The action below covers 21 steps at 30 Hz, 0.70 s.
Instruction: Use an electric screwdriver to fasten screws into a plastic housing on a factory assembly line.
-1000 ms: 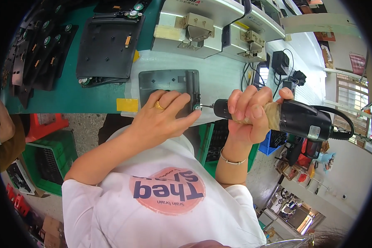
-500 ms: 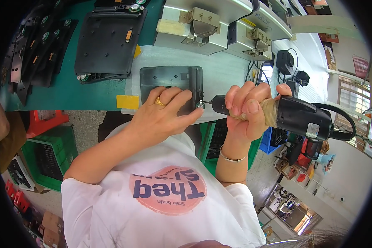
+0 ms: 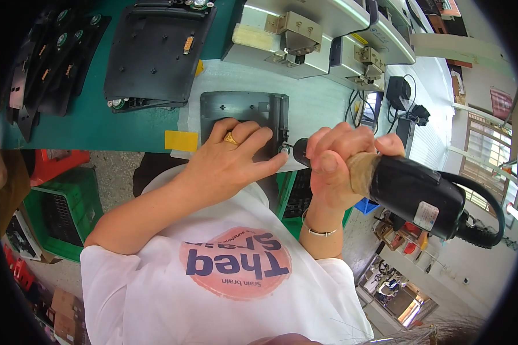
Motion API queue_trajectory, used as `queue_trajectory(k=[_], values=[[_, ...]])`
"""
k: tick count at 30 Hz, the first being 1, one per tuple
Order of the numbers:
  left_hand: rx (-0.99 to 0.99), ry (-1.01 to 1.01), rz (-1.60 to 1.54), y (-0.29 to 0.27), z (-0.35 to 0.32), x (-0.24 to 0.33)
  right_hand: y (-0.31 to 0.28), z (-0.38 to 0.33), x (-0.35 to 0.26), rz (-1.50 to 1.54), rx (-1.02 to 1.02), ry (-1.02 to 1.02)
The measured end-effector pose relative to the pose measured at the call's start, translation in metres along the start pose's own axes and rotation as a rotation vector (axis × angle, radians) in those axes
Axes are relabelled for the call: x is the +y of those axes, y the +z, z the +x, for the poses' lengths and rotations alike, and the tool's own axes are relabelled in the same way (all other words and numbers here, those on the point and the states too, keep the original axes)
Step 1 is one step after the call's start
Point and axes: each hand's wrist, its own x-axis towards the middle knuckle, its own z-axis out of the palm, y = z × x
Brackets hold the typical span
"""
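A black plastic panel point(image 3: 242, 104) lies at the near edge of the table, with a small round metal part point(image 3: 284, 149) at its right corner. My left hand point(image 3: 230, 155), wearing a ring, bends its fingers over the panel and holds it down. Its index fingertip touches beside the round part. Wrapped in my right hand point(image 3: 339, 167) is a black electric screwdriver point(image 3: 417, 192) with tan wrapping round its body. The tool lies tilted, its bit pointing left and meeting the panel's corner by the round part. My fingers partly hide the panel.
Similar black panels point(image 3: 149, 57) are stacked at the back left, with more point(image 3: 57, 63) farther left. A yellow tape piece point(image 3: 181, 140) marks the table's near edge. Grey metal machines point(image 3: 296, 46) stand behind. Green crates point(image 3: 60, 213) sit below, and a cable point(image 3: 483, 195) trails from the screwdriver.
The screwdriver's rear end has swung down and toward me, so the tool is more tilted. My right hand turned with it. My left hand keeps its place on the panel; the whole view shifted slightly.
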Motion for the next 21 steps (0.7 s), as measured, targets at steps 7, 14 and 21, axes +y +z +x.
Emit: queue_trajectory(k=[7, 14, 21], values=[[-0.004, -0.026, -0.060, 0.000, 0.000, -0.001, 0.004, 0.001, -0.007, 0.033, 0.064, 0.059], [-0.018, -0.037, -0.052, -0.001, 0.001, 0.000, 0.001, -0.004, -0.007, 0.120, 0.178, 0.061], [0.029, -0.031, -0.027, 0.004, 0.001, 0.001, 0.008, -0.002, -0.009, 0.073, 0.155, 0.084]])
